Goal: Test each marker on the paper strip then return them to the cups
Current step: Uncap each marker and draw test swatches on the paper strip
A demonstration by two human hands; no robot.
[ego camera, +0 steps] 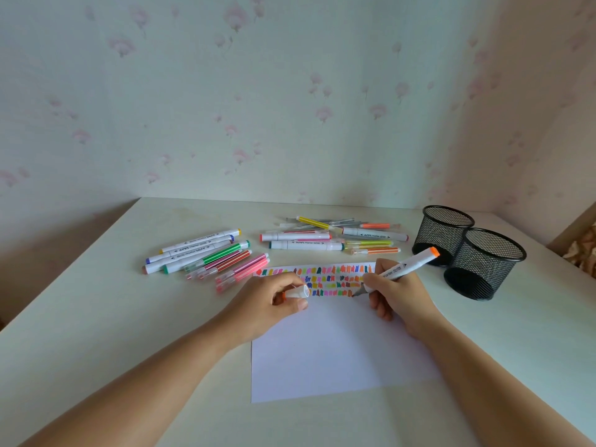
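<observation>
We face a pale table [96, 317] and floral wallpaper [290, 91]. Our right hand [400, 295] grips an orange marker [406, 266], tip on the paper [338, 350]; our left hand [274, 304] pinches its cap [296, 291].

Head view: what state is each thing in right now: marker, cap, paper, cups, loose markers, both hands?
Orange marker: uncapped, tip on the paper.
Cap: off, in the left hand.
Paper: flat, three rows of swatches at its far edge.
Mesh cups: both upright, no markers sticking out.
Loose markers: lying in two piles on the table.
Left hand: grips the cap.
Right hand: grips the orange marker.
</observation>
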